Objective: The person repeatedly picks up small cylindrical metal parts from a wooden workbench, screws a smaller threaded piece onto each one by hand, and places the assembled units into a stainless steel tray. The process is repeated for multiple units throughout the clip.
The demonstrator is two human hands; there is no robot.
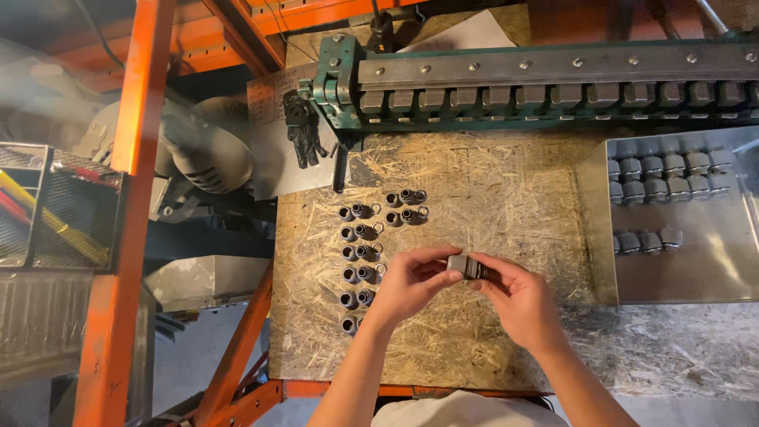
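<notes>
Holding one grey fitting [465, 265], left hand [411, 283], right hand [518, 296]; roughly eight pairs [360, 253] beside.

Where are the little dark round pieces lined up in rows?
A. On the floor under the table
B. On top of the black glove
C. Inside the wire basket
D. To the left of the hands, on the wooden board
D: the small dark fittings lie in rows on the chipboard top, just left of the left hand, while both hands, left and right hand, hold one dark part.
</notes>
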